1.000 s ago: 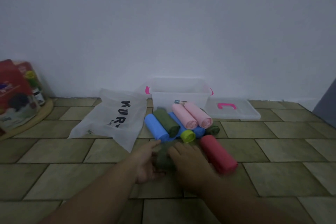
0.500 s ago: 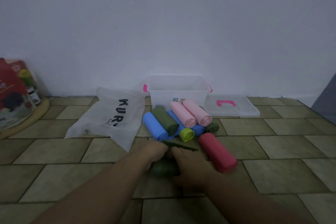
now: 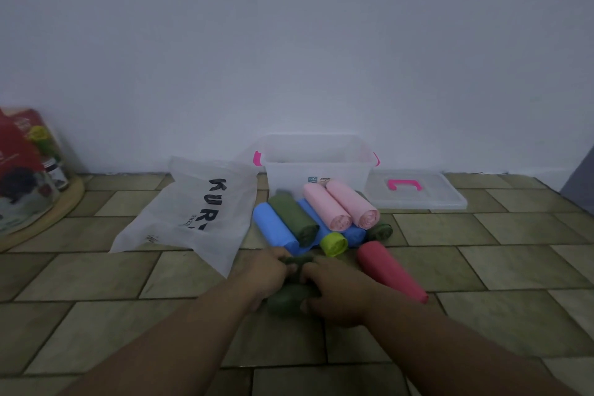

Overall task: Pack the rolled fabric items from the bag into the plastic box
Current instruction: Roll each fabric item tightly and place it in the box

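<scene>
dark green fabric roll (image 3: 291, 296) lies on the floor tiles (image 3: 96, 276), centre foreground, outside the plastic box and well short of it. it is gripped from both sides: left hand (image 3: 266, 276) on its left side, right hand (image 3: 337, 294) on its right. left fingers (image 3: 278, 255) and right fingers (image 3: 318, 267) are curled over the far end and pinch a loose dark green fold between them.

just beyond the hands, a pile of other rolls sits on the floor, all touching:
- light blue roll (image 3: 273, 228) is leftmost, with an olive green roll (image 3: 294, 219) lying against it
- second blue roll (image 3: 352, 233) is under two pink rolls (image 3: 324, 206)
- lime green roll (image 3: 334, 243) is end-on at the front
- another dark green roll (image 3: 381, 231) is at the right edge, mostly hidden

red roll (image 3: 389, 270) lies diagonally just right of the right hand, near the pile.

clear plastic box (image 3: 316, 170) with pink latches stands behind the pile against the wall, top open. its clear lid (image 3: 418, 199) with a pink handle lies flat just to its right. white bag (image 3: 196, 212) with black lettering lies flat left of the pile.

far left: red packaging (image 3: 19, 157) on a round wooden board (image 3: 64, 202), partly cut off.
</scene>
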